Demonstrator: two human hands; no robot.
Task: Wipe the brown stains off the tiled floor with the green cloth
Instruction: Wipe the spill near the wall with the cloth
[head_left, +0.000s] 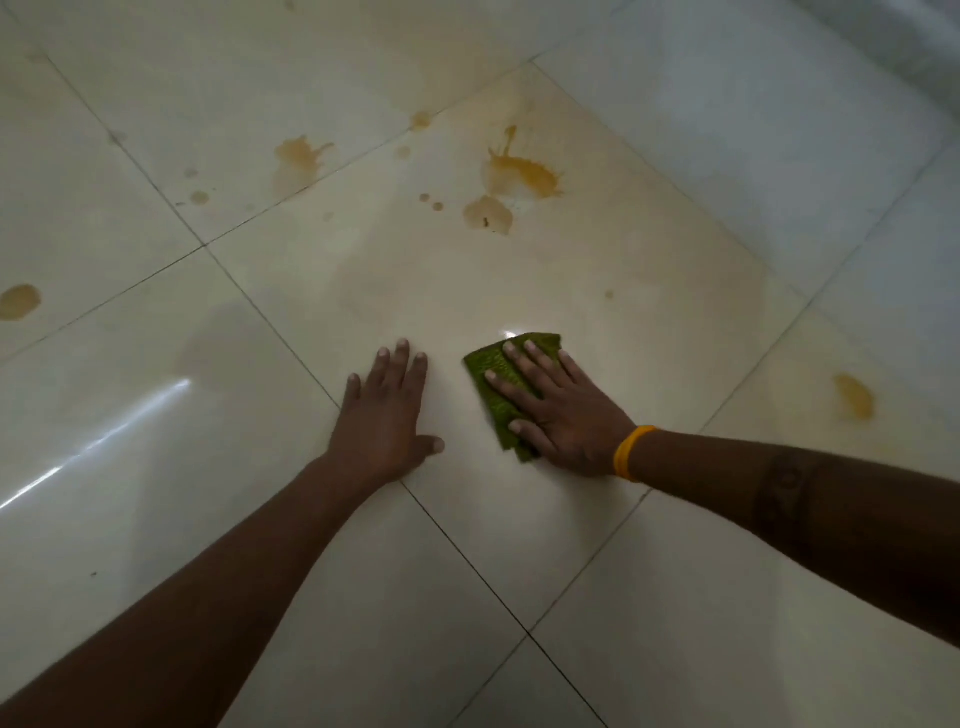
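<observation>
My right hand (558, 410) lies flat, fingers spread, on the folded green cloth (493, 379) and presses it to the glossy tiled floor (597, 270). My left hand (387, 410) rests palm-down on the floor just left of the cloth, holding nothing. Beyond the hands lie brown stains: a big splash (522, 171), a round blotch (488, 214) below it, and another splash (298, 161) to the left. One stain (18, 301) sits at the far left edge, another (854, 396) to the right of my right forearm.
Small brown droplets (431, 201) dot the tiles between the larger splashes. A faint yellowish smear (675, 270) covers the tile ahead of the cloth. Dark grout lines (467, 561) cross the floor diagonally. A yellow band (631, 452) circles my right wrist.
</observation>
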